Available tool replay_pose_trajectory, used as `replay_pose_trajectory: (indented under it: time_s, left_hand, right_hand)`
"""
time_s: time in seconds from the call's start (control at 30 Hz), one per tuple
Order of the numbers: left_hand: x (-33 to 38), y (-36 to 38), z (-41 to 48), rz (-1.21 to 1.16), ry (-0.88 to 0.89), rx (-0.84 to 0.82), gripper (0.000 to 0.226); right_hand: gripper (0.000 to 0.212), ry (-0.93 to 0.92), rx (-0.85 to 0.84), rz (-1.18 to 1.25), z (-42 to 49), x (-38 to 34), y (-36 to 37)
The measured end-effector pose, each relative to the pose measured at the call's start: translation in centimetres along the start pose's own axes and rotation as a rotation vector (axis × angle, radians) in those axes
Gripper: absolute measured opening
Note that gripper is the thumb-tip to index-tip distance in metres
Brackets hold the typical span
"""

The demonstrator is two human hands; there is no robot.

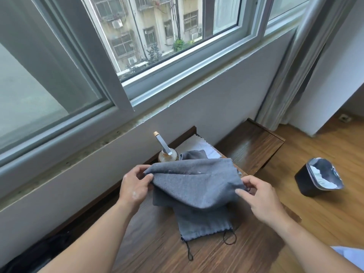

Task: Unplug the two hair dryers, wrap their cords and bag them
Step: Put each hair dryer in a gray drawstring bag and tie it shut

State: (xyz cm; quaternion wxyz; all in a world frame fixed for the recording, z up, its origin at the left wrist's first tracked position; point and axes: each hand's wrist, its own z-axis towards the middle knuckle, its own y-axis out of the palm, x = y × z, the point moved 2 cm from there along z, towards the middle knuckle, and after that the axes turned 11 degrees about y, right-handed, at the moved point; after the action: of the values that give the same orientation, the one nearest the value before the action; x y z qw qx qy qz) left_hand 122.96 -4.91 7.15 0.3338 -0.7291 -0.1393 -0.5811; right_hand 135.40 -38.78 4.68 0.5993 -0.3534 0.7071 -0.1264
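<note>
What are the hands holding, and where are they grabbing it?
A grey cloth bag. The left hand pinches its left corner, and the right hand pinches its right edge.

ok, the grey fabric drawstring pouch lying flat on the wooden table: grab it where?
Probably pinch the flat grey pouch by its gathered mouth hem, from the near side. That edge lies exposed, black cord loops trailing; the far end is covered by the second grey fabric pouch pinched in the left hand and right hand.
</note>
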Motion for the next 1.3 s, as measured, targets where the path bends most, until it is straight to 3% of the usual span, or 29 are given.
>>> replay_pose_trajectory:
  time_s: [0.23, 0.4, 0.7, 0.83, 0.93, 1.17, 1.3]
  left_hand:
    - [-3.7, -5.2, -1.9, -0.071, -0.141, 0.098, 0.024]
    - [-8.3, -7.3, -5.3, -0.049, -0.309, 0.182, 0.029]
    - [-13.5, -9.7, -9.8, -0.126, -0.409, 0.232, 0.049]
    - [-15.2, -10.2, -12.7, -0.044, -0.496, 0.151, 0.077]
    - [-17.6, -9.2, -15.4, 0.017, -0.524, 0.086, 0.072]
    - [-15.8, -6.4, -22.3, 0.234, -0.424, -0.195, 0.053]
    - [-16.3, -6.5, -24.6, 0.33, -0.389, -0.181, 0.055]
  right_hand:
    - [0.028, -0.47, -0.025, -0.091, -8.2, -2.2, 3.2]
    - [0.01, -0.731, -0.095, -0.173, -14.4, 0.5, 9.9]
    - [0.005, -0.649, -0.18, -0.402, -22.9, 4.1, 18.7]
    - [0.033, -0.557, -0.249, -0.506, -24.8, 4.9, 20.0]
    - [0.049, -0.544, -0.238, -0.489, -25.6, 5.1, 18.7]
    - [0.032, -0.442, -0.151, -0.488, -24.2, 3.8, 14.0]
    - [0.049, -0.452, -0.18, -0.649, -22.5, 2.8, 14.8]
